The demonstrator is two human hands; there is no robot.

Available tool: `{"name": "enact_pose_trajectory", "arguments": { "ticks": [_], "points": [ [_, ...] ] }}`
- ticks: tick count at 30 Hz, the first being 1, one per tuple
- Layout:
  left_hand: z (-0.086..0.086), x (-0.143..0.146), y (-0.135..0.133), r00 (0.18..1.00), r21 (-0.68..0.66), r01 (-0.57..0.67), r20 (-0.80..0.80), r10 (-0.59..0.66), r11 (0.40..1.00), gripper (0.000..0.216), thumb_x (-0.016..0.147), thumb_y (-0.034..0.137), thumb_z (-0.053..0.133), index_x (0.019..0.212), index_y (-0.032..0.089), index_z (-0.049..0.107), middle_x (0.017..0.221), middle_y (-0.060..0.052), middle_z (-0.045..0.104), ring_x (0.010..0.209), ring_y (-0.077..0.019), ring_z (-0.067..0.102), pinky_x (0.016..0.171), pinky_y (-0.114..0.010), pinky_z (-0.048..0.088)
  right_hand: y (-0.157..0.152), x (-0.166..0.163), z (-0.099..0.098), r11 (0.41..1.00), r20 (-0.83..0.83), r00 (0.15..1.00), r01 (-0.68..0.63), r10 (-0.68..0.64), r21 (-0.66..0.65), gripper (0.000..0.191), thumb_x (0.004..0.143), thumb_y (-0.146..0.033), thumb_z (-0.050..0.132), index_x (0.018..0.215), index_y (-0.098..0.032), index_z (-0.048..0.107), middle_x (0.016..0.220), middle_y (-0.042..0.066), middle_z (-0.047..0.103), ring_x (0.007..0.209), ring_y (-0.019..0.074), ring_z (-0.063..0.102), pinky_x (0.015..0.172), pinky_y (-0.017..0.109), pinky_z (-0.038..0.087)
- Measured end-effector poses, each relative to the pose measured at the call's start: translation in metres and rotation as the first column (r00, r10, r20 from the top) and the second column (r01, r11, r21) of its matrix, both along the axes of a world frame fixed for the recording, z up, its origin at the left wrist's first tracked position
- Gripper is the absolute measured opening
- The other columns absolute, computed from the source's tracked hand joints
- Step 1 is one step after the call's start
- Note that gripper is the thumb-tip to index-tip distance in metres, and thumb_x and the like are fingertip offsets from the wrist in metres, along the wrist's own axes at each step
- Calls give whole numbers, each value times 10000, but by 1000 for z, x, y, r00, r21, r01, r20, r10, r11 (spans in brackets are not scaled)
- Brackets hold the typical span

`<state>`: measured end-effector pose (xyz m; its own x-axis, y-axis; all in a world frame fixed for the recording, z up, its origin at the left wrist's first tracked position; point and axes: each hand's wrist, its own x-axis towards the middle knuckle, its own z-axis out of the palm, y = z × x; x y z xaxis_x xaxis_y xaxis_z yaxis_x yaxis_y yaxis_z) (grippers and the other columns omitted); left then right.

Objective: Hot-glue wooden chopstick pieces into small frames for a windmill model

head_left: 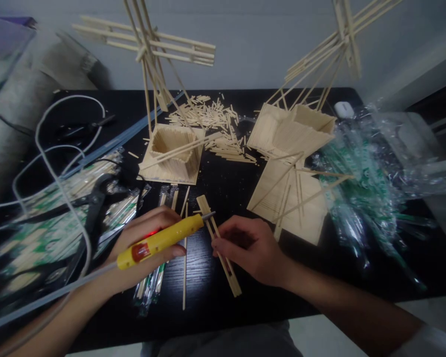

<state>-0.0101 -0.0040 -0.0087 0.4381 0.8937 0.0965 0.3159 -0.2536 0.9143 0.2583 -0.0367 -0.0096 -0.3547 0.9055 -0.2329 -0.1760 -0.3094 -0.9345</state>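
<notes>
In the head view, both forearms reach forward over the black table (275,305), the hands low and near each other but apart. The left hand (128,235) is closed around one yellow glue gun (163,241), its nozzle pointing to the right. The right hand (254,248) pinches one narrow stick frame (225,266) between thumb and fingers, at its middle; this frame lies slanted between the hands. The nozzle crosses over its upper part; if they touch, I cannot tell. Behind stand two stick boxes (188,169), each below one crossed blade structure.
</notes>
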Motion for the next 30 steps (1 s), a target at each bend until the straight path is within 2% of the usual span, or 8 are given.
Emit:
{"name": "enact_pose_trajectory", "arguments": {
  "ticks": [5,10,15,21,25,30],
  "points": [
    [0,0,1,995,61,-88,-38,90,994,207,944,457,849,912,261,791,947,-35,771,857,-209,726,739,-327,576,0,0,-1,1000,39,999,-5,5,0,277,901,-422,910,863,-201,747,733,9,779,562,121,680,553,239,566],
    [3,7,-3,998,-29,-52,-20,51,998,201,905,438,886,891,263,787,906,-41,764,809,-208,708,732,-334,578,1,0,-1,1000,38,999,-1,1,7,266,905,-416,904,863,-201,752,733,7,776,562,121,672,564,244,571],
    [4,7,-2,984,14,-168,-60,168,986,217,918,470,853,888,266,786,926,-42,773,843,-221,714,740,-342,575,1,-1,0,1000,42,999,5,-5,0,265,887,-399,923,855,-201,750,729,7,774,563,120,666,558,237,553],
    [2,3,1,996,28,-39,-80,42,999,154,917,387,858,885,258,780,901,-38,774,800,-203,718,713,-318,589,1,-1,-1,1000,64,998,3,-4,17,304,896,-454,912,849,-205,744,724,4,772,559,118,663,551,236,551],
    [1,2,2,987,77,-122,-97,130,989,158,942,411,832,893,276,768,923,-29,774,821,-213,723,722,-336,593,1,0,-2,1000,64,998,-1,0,17,294,896,-439,914,856,-205,740,728,10,781,568,126,674,564,244,563],
    [1,3,0,993,30,-78,-81,80,996,90,919,321,842,888,264,779,919,-28,775,816,-205,724,737,-324,581,1,0,-2,1000,39,999,-5,5,8,281,906,-417,907,851,-203,734,724,2,774,572,116,675,571,234,557]
  ]
}}
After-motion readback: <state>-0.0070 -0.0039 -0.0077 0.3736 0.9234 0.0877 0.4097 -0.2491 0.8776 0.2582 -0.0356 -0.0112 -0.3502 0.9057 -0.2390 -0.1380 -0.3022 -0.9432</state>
